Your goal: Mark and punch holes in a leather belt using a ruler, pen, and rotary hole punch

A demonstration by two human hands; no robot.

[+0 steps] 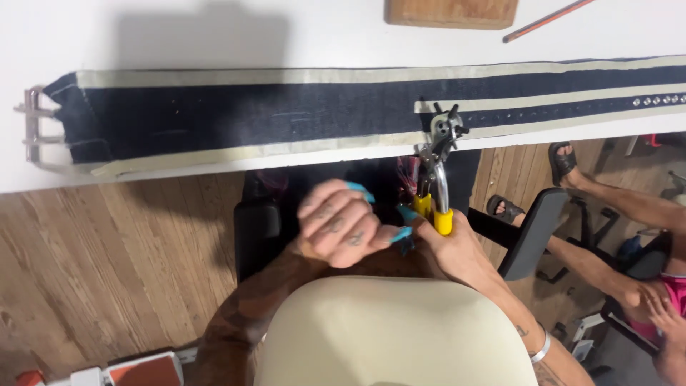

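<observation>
Home craft workspace, white worktable over light wood-plank floor, yellow-handled revolving leather punch, long dark denim belt strip, wooden block, black office chair

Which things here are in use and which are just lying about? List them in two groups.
In use:
- right hand on the yellow-handled punch pliers
- left hand, beside the handles
- dark denim strip with pale tape edges, under the punch head

Lying about:
- wooden block
- pencil
- another person's sandalled feet
</observation>
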